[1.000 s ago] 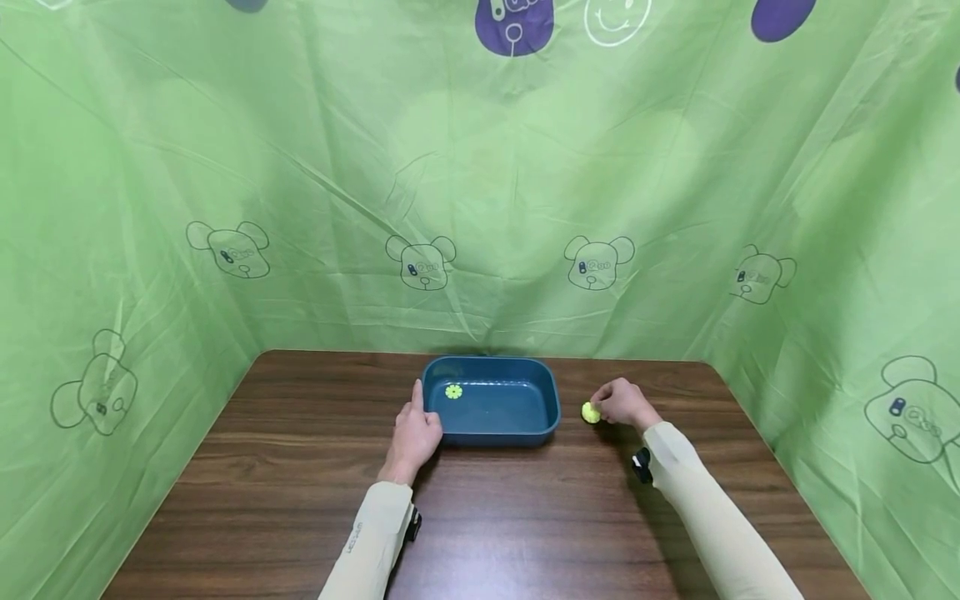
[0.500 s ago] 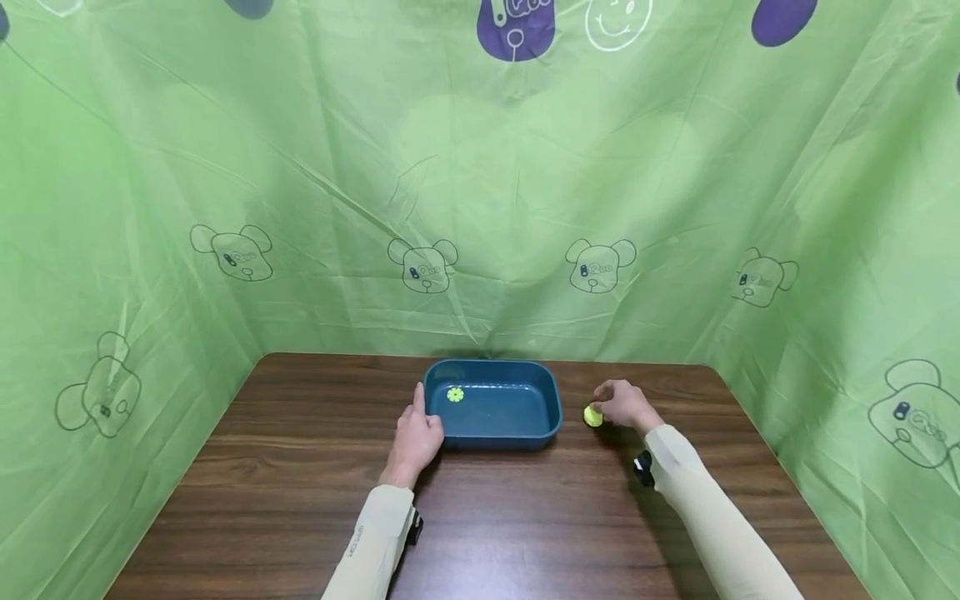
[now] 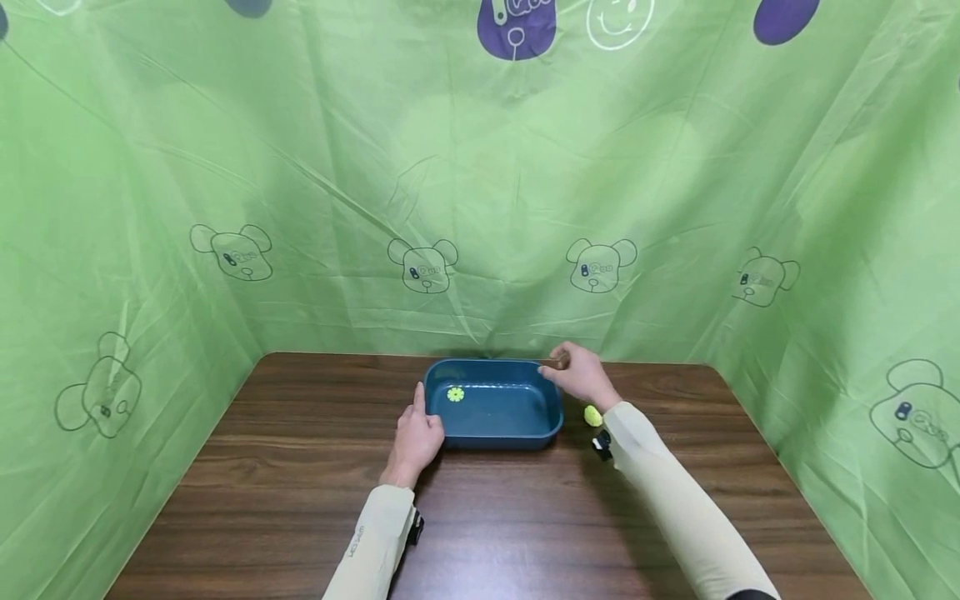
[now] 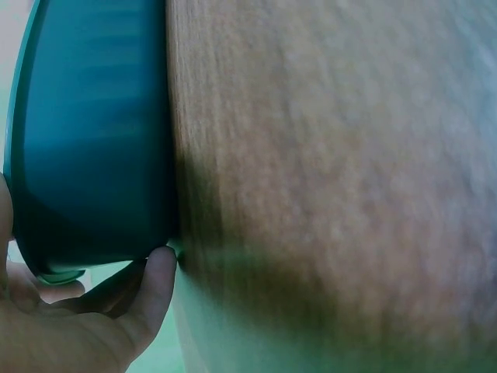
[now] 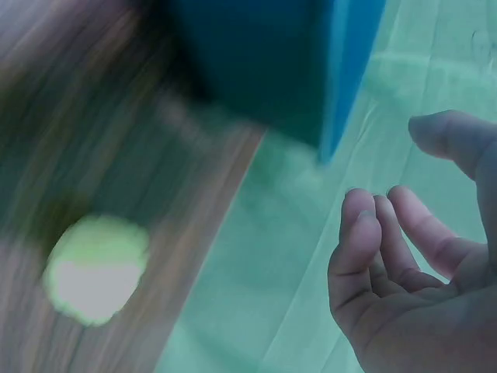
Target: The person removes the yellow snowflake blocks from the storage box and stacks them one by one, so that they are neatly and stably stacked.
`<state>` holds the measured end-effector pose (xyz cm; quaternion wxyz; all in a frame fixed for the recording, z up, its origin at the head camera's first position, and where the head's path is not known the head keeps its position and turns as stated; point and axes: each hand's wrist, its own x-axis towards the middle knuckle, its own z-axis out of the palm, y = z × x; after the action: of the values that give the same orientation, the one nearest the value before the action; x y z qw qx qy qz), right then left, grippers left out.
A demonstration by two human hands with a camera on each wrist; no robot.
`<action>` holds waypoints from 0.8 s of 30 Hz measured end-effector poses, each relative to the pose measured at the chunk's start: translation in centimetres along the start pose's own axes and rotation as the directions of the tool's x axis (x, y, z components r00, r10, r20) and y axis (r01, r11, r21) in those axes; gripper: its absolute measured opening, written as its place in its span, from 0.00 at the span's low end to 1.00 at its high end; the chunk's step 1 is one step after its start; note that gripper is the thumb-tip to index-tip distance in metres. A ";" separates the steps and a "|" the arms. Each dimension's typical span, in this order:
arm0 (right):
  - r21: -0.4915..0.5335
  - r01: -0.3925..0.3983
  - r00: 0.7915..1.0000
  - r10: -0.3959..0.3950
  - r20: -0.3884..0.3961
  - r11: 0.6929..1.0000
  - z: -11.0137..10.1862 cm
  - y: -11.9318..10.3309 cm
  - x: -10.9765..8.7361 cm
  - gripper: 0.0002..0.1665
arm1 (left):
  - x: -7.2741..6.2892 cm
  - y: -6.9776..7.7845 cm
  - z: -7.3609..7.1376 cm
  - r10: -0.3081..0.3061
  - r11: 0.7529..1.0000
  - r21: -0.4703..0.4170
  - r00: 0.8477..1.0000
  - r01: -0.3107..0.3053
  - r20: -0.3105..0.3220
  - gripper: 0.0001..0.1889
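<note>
A dark blue rectangular basin [image 3: 487,437] sits at the back middle of the table. My left hand [image 3: 415,437] holds its left front corner, index finger along the left side; in the left wrist view the thumb [image 4: 155,284] touches the basin's lower edge. My right hand [image 3: 583,377] hovers by the basin's back right corner. In the right wrist view its fingers are apart and loosely bent, with nothing between them. A small yellow-green round piece [image 3: 593,416] lies on the table right of the basin, blurred in the right wrist view. Inside the basin lies a yellow-green flower-shaped piece [image 3: 455,394].
The brown wood-grain table [image 3: 300,500] ends at a green cloth backdrop [image 3: 495,208] printed with bear faces, which also rises on both sides. A small black device [image 3: 415,528] is on the left wrist, and another [image 3: 602,444] on the right.
My right hand has let go of the yellow-green round piece and moved left and away from me to the basin's back right corner. My left hand and the basin have stayed put.
</note>
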<state>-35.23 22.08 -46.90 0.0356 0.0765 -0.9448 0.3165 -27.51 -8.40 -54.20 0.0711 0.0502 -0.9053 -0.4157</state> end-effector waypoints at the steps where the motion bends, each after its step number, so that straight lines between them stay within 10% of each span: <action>1: 0.004 0.007 1.000 -0.007 0.004 1.000 0.4 -0.9 0.2 0.26 | 0.0 0.0 0.0 -0.001 1.000 0.000 1.000 0.001 0.001 0.39; 12: 0.085 0.001 0.994 -0.011 0.113 0.996 7.4 -7.6 2.2 0.23 | 0.0 0.0 0.0 -0.006 1.000 0.004 1.000 0.006 0.004 0.39; 24: 0.039 -0.128 0.956 0.113 0.271 0.991 13.6 -8.4 3.0 0.25 | 0.0 0.0 0.1 -0.025 1.000 -0.001 0.999 0.025 0.042 0.38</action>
<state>-37.06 6.87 -52.39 -0.1141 0.0618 -0.9345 0.3314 -27.55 -8.36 -54.24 0.0467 0.0525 -0.9056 -0.4182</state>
